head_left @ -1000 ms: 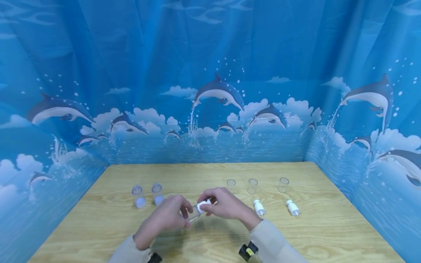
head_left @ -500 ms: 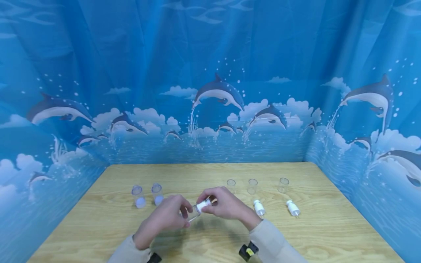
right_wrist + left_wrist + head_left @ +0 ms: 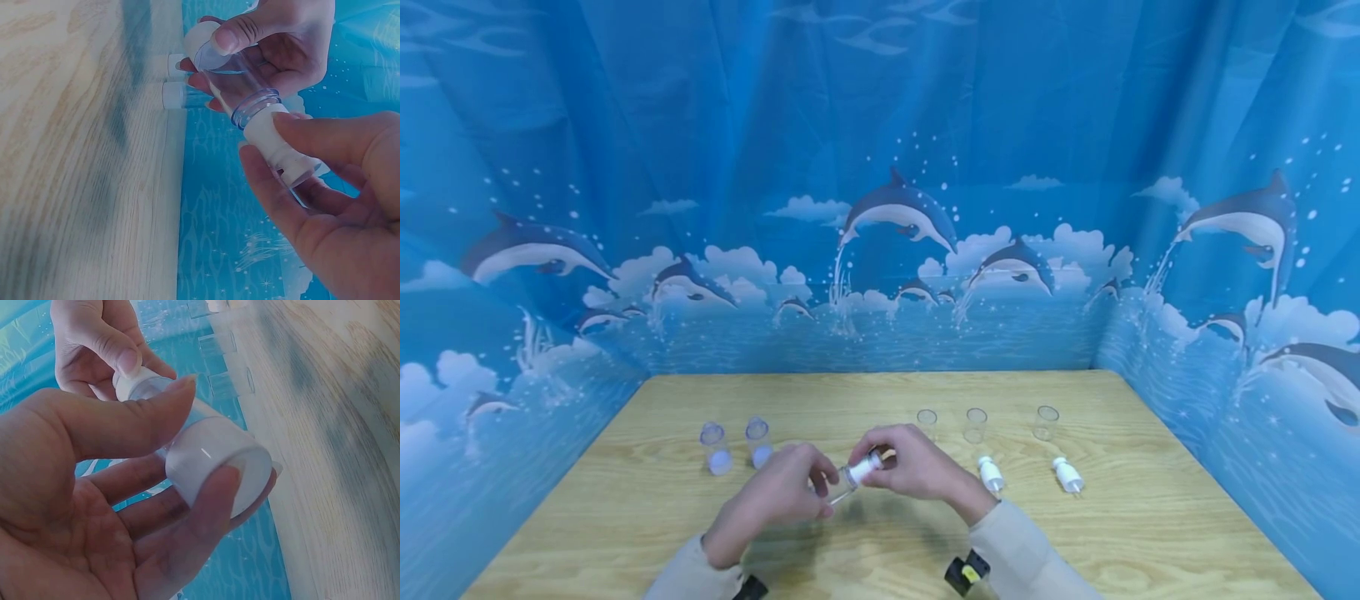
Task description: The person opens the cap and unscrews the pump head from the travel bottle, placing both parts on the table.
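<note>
Above the middle of the table, my left hand (image 3: pixel 784 487) holds a clear bottle (image 3: pixel 234 84) with a white base (image 3: pixel 209 456), thumb and fingers round its body and base. My right hand (image 3: pixel 908 464) pinches a white pump head (image 3: pixel 267 134) at the bottle's threaded neck. The bottle lies tilted, base toward the left hand and neck toward the right. In the right wrist view, the clear threads show beside the white collar. How firmly the two parts are joined I cannot tell.
Two clear bottles (image 3: pixel 715 448) with white bases stand at left on the wooden table (image 3: pixel 880 392). Several things sit at right: three clear caps (image 3: pixel 976 425) in a row, and in front two white pump heads (image 3: pixel 991 473) lying down. A dolphin-print curtain (image 3: pixel 880 325) encloses the table.
The right fingers and thumb have shifted slightly around the pump head, so more of its white side shows. The left hand and the bottle have stayed nearly still.
</note>
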Motion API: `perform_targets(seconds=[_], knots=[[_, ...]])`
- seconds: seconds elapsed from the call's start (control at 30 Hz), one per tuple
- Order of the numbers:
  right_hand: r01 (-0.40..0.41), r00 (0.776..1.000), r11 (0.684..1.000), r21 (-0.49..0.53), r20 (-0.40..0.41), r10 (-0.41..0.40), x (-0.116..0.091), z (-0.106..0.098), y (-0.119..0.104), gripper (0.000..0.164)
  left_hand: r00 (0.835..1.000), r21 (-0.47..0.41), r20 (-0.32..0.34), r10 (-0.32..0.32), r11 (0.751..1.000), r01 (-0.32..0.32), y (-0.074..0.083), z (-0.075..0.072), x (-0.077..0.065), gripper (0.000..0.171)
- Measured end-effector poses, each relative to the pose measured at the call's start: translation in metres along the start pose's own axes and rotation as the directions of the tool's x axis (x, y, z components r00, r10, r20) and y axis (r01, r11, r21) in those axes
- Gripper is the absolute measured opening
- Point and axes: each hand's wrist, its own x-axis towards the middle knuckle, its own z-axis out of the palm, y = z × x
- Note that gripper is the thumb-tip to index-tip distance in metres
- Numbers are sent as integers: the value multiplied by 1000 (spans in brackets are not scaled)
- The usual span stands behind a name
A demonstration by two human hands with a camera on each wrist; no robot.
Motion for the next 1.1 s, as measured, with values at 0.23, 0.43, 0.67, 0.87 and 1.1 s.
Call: perform_targets(seconds=[0.23,0.43,0.67,0.87,1.1], knots=[[16,1000,1000,20,5,-16,0,0,0,23,1000,-3,2,1,1000,-1,-1,0,0,38],[32,999,998,54,14,-33,0,0,0,26,1000,-8,5,18,1000,-18,-1,0,0,38],[49,998,997,59,21,-51,-1,-2,0,27,1000,-11,12,14,1000,-14,-1,-1,0,38],[44,999,997,59,24,-45,-1,-1,1,25,999,-5,17,27,1000,-26,-1,-1,0,36],[45,999,998,47,23,-46,0,-1,1,26,999,8,15,33,999,-34,-1,-1,1,36]])
